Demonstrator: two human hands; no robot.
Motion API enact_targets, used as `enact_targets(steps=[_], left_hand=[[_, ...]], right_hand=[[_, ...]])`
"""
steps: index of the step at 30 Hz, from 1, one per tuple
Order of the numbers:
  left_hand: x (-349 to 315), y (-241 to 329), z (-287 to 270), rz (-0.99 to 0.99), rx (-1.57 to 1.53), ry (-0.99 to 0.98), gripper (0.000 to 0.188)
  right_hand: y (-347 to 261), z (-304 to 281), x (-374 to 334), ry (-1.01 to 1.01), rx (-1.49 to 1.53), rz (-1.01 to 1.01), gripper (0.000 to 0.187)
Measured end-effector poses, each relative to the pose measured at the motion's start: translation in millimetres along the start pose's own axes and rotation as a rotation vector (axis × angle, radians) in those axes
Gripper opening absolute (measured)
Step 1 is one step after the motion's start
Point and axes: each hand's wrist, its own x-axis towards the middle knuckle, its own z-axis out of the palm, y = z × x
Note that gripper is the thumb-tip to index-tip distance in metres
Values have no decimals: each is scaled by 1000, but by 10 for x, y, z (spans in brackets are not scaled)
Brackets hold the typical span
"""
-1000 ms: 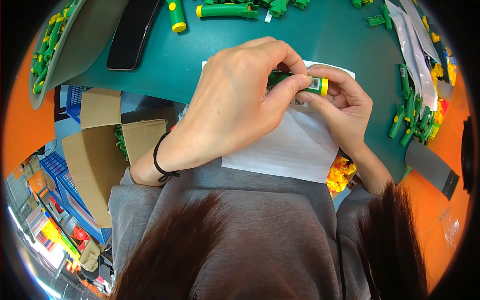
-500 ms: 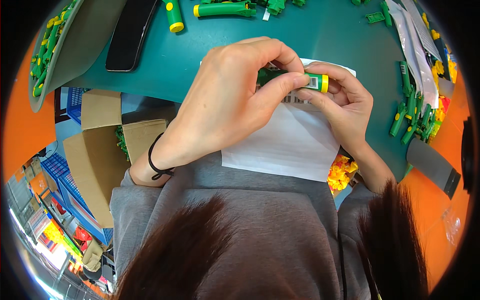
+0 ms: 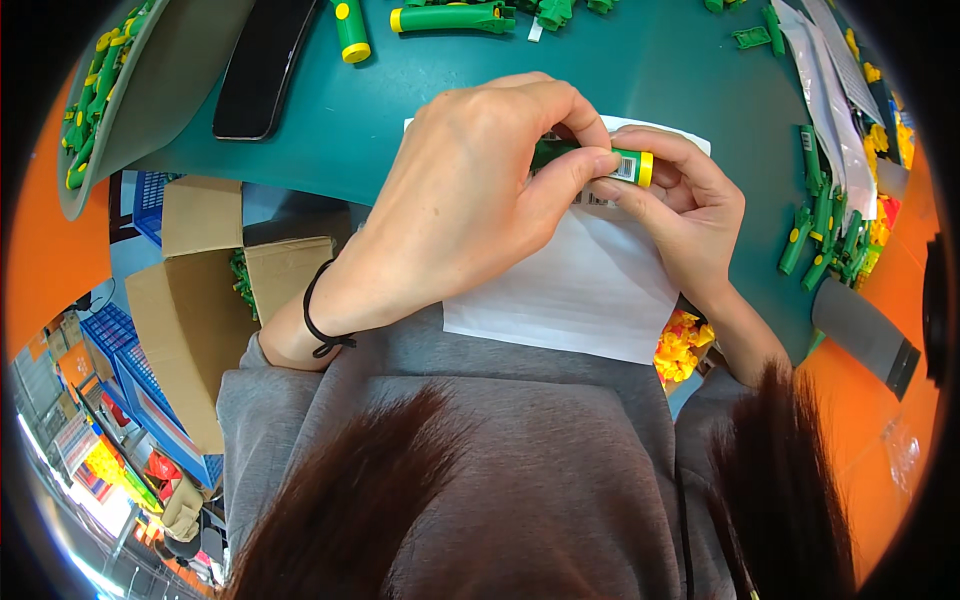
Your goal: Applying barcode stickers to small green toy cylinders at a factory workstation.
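Both hands meet over the front edge of the table on a green plastic tube with a yellow end [image 3: 645, 170]. A small barcode sticker [image 3: 626, 168] lies on its side. My left hand [image 3: 470, 190] grips the tube between thumb and fingers, the thumb tip at the sticker's edge; this hand hides the tube's other end. Around the yellow end, the thumb and fingers of my right hand [image 3: 690, 205] are closed. Beneath the hands, a white label sheet [image 3: 570, 285] hangs over the table edge toward my lap, with printed barcodes partly showing near its top.
More green tubes lie at the table's back [image 3: 455, 18] and right side [image 3: 820, 225], beside plastic bags [image 3: 825, 110]. A black phone [image 3: 258, 75] and a grey bin [image 3: 185, 85] of green parts stand left. Below are an open cardboard box [image 3: 180, 330] and yellow parts [image 3: 683, 347].
My left hand has shifted slightly to the right along the tube, its thumb now at the sticker. The tube's yellow end has moved a little left and down. Both hands keep their hold.
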Motion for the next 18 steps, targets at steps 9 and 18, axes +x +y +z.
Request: enact_targets(steps=[9, 18], left_hand=[[53, 170, -101, -215, -76, -197, 29], [-75, -458, -2174, 135, 500, 965, 56]], right_hand=[[17, -125, 28, 6, -360, -269, 40], [-100, -9, 235, -45, -1017, -320, 21]])
